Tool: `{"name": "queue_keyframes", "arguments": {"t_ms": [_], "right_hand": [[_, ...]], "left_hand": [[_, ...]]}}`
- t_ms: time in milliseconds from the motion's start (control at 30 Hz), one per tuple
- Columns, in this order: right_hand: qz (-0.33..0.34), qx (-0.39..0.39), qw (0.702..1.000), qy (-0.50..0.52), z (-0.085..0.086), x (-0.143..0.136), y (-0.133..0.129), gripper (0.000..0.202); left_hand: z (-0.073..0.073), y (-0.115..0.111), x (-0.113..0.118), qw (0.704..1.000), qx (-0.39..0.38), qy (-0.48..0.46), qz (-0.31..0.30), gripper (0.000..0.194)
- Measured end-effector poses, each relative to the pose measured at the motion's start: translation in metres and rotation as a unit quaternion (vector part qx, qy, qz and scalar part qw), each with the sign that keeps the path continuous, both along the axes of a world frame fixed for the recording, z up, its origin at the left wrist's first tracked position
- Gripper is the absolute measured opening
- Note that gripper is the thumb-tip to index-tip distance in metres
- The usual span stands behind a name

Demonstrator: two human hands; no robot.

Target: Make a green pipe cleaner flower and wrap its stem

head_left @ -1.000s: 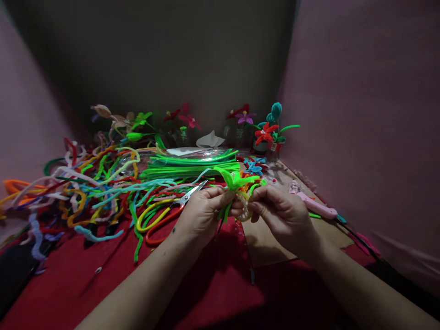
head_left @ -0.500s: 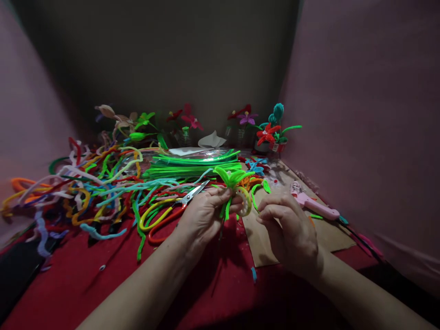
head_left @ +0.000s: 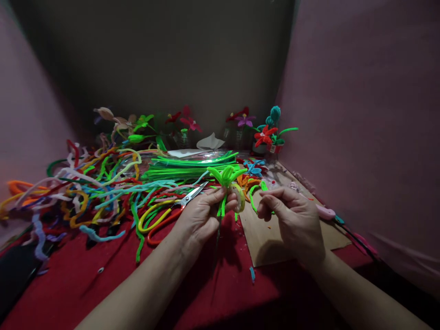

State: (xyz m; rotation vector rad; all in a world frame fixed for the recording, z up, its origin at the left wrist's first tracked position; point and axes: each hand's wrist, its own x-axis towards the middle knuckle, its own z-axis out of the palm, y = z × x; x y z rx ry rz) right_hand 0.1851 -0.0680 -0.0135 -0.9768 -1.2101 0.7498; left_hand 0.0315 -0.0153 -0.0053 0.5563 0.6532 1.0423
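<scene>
1. Left hand has the fuzzy green flower pinched just under its petals, held up over the red surface. A yellowish ring sits right by those fingers.
2. Right hand is near it, fingertips bunched; can't tell if they've got anything. Cardboard lies below.
3. Scissors lie just past the left wrist.
4. Further back: green stems, then a red flower.
</scene>
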Motion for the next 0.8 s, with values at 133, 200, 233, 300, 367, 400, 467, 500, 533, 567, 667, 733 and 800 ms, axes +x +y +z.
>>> {"name": "queue_keyframes", "arguments": {"t_ms": [133,200,233,300,367,400,467,500,533,567,667,733,800], "right_hand": [[0.029,-0.022,0.999,0.015,0.001,0.0019,0.0042,0.017],[0.065,-0.031,0.997,0.037,-0.0001,0.001,0.0047,0.012],[0.084,-0.037,0.994,0.051,-0.0009,0.0004,0.0048,0.01],[0.11,-0.05,0.99,0.077,-0.0023,-0.0005,0.0049,0.01],[0.115,-0.059,0.987,0.097,-0.0029,-0.0005,0.0047,0.01],[0.118,-0.065,0.985,0.104,-0.0029,-0.0001,0.0045,0.01],[0.128,-0.084,0.981,0.116,-0.0023,0.0009,0.0042,0.012],[0.135,-0.094,0.979,0.121,-0.002,0.0015,0.0042,0.013],[0.141,-0.102,0.977,0.126,-0.0018,0.0021,0.0043,0.015],[0.146,-0.107,0.975,0.129,-0.0018,0.0028,0.0045,0.016],[0.155,-0.108,0.975,0.12,-0.0024,0.0044,0.0053,0.02],[0.15,-0.093,0.98,0.089,-0.0024,0.0049,0.0053,0.028],[0.133,-0.06,0.988,0.046,-0.0015,0.0041,0.0048,0.039]], "left_hand": [[-0.0007,0.0007,-0.0007,1.0,0.003,0.003,-0.002,0.015],[-0.0003,0.0009,-0.0007,1.0,0.005,0.002,-0.006,0.016],[-0.0001,0.0009,-0.0007,1.0,0.005,0.003,-0.008,0.017],[0.0001,0.0008,-0.0005,1.0,0.002,0.005,-0.007,0.017],[-0.0003,0.0009,-0.0003,1.0,0.001,0.006,0.004,0.016],[-0.0006,0.0009,-0.0003,1.0,0.0,0.005,0.009,0.016],[-0.0009,0.001,-0.0004,1.0,-0.003,0.002,0.007,0.015],[-0.0008,0.001,-0.0004,1.0,-0.005,0.002,0.006,0.015],[-0.0005,0.0009,-0.0003,1.0,-0.007,0.003,0.006,0.015],[0.0001,0.0009,-0.0001,1.0,-0.008,0.005,0.008,0.016],[0.0023,0.0007,0.0005,1.0,-0.015,0.01,0.017,0.017],[0.003,0.0005,0.0007,0.999,-0.027,0.012,0.019,0.018],[0.0025,0.0004,0.0005,0.999,-0.035,0.013,0.019,0.018]]}}
